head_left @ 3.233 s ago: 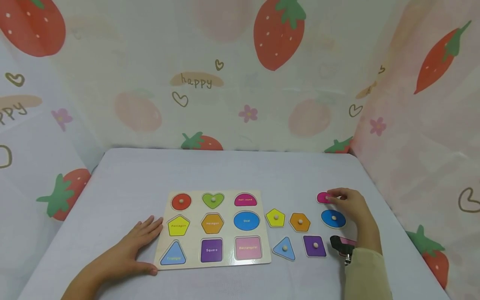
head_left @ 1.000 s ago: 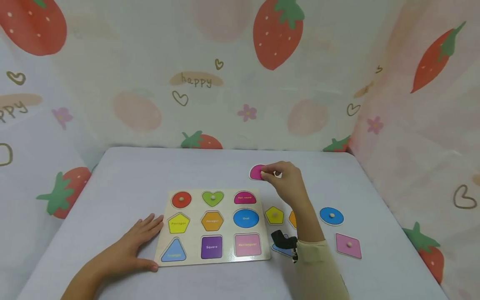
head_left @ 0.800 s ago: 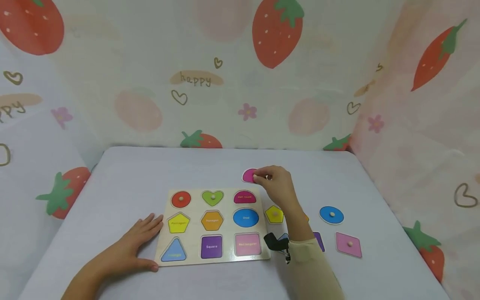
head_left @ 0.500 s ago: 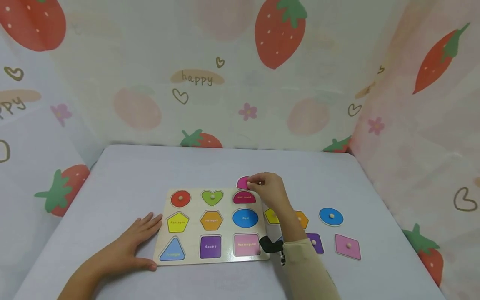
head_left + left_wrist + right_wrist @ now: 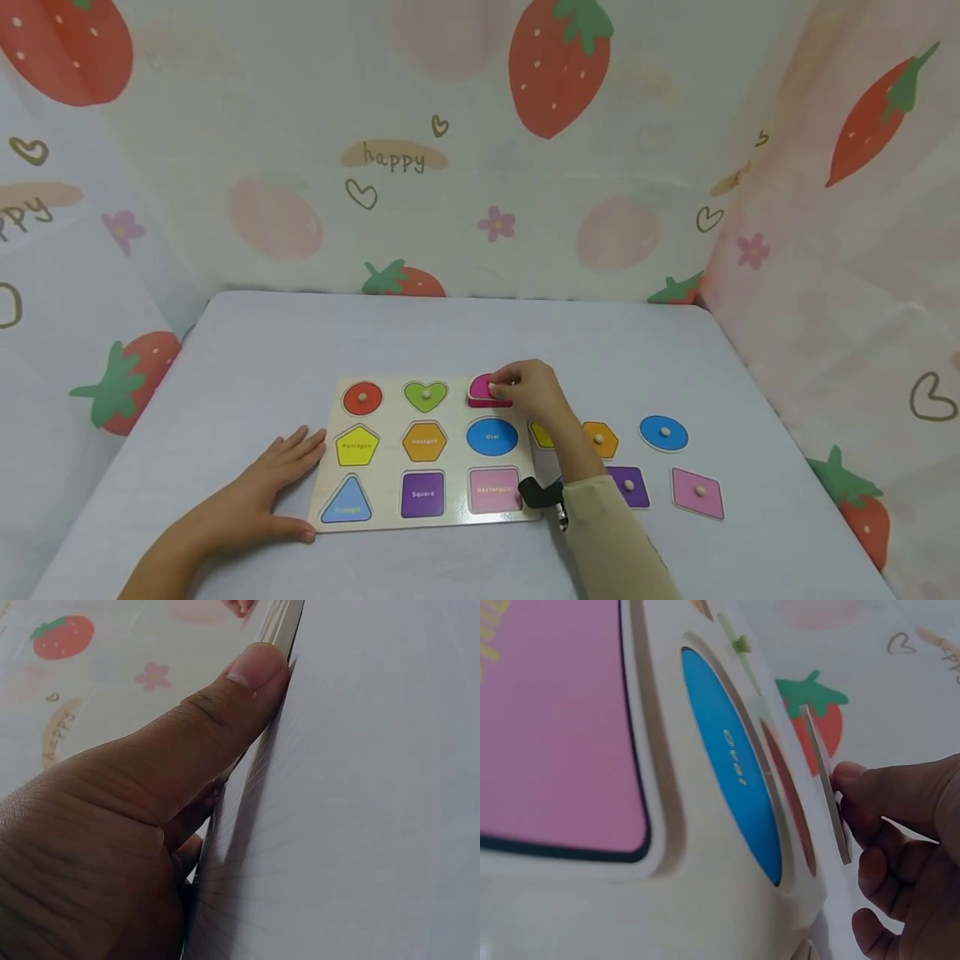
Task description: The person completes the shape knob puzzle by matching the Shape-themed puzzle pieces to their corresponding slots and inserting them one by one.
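Observation:
My right hand (image 5: 536, 396) pinches the knob of a magenta half-round puzzle piece (image 5: 480, 387) over the matching recess at the board's far right corner. Part of the recess shows below the piece's straight edge. In the right wrist view the half-round piece (image 5: 829, 787) appears edge-on, apart from the board. My left hand (image 5: 262, 496) lies beside the wooden shape board (image 5: 391, 442), fingers spread, fingertips and thumb touching its left edge. The left wrist view shows the thumb (image 5: 225, 712) against that edge. A red circle (image 5: 362, 398) and green heart (image 5: 425, 397) with knobs sit in the board.
Right of the board lie a yellow pentagon (image 5: 542, 435), partly hidden, an orange hexagon (image 5: 606, 440), a blue oval (image 5: 663, 433), a purple square (image 5: 632, 487) and a pink rectangle (image 5: 699, 493). The right wrist and its camera (image 5: 542, 493) mostly hide a blue triangle.
My right hand took the half-round piece from the far right, carried it left past the board's back edge, then lowered it toward me over the recess. My left hand has stayed put.

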Tool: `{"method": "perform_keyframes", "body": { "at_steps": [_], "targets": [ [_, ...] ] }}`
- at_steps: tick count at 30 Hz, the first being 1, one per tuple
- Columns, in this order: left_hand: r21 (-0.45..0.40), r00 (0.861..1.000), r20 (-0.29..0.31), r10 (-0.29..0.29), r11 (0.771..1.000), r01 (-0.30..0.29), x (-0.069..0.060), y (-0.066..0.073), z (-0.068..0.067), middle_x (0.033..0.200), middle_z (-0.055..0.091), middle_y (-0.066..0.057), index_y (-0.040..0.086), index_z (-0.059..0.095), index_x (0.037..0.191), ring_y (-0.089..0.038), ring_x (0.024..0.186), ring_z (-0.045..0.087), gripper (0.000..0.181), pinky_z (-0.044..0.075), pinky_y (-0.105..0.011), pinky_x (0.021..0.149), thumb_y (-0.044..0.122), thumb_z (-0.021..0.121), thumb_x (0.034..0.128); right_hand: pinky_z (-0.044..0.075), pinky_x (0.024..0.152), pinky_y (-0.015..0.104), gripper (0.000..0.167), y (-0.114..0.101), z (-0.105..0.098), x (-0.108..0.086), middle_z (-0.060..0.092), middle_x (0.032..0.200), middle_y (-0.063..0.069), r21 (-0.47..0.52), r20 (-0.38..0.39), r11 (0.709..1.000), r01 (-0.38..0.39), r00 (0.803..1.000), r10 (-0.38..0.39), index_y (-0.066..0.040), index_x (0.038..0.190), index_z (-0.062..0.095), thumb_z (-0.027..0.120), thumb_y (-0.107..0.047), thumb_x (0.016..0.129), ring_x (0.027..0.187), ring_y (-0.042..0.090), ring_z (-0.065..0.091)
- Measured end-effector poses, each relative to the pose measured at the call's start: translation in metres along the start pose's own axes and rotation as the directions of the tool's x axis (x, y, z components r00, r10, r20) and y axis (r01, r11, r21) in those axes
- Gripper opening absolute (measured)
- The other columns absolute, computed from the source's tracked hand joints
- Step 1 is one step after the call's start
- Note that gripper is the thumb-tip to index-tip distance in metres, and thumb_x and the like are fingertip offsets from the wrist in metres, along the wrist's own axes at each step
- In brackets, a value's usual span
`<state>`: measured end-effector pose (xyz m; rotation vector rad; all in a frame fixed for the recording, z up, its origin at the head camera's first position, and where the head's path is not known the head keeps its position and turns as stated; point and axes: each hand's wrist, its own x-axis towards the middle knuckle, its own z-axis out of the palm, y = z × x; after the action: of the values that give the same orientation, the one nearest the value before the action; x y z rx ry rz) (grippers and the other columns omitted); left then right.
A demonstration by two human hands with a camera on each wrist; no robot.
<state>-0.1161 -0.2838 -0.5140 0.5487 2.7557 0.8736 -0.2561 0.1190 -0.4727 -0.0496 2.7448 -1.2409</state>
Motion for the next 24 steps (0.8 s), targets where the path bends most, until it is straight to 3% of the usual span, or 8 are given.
{"method": "perform_keyframes", "body": {
  "at_steps": [8, 24],
  "targets": [
    [0.007, 1.0, -0.003, 0.001, 1.0, -0.001, 0.001, -0.002, 0.001, 0.17, 0.026, 0.0, 0.019, 0.036, 0.161, -0.036, 0.158, 0.011, 0.12, -0.014, 0.001, 0.106, 0.074, 0.081, 0.0637, 0.06, 0.093, 0.041, 0.016, 0.005, 0.007, 0.001, 0.074, 0.101, 0.004, -0.031, 0.007, 0.999, -0.016, 1.0, 0.016, -0.015, 0.106, 0.081, 0.077, -0.025, 0.094, 0.097, 0.024, 0.064],
    [0.022, 1.0, -0.002, 0.017, 1.0, -0.017, 0.001, -0.002, 0.001, 0.169, 0.028, -0.003, 0.017, 0.037, 0.16, -0.037, 0.158, 0.012, 0.12, -0.014, 0.002, 0.107, 0.074, 0.08, 0.0637, 0.06, 0.091, 0.043, 0.014, 0.008, 0.012, 0.001, 0.074, 0.097, 0.002, -0.071, -0.005, 0.997, -0.001, 1.0, 0.0, -0.016, 0.102, 0.081, 0.079, -0.025, 0.092, 0.097, 0.024, 0.064]
  ]
}}
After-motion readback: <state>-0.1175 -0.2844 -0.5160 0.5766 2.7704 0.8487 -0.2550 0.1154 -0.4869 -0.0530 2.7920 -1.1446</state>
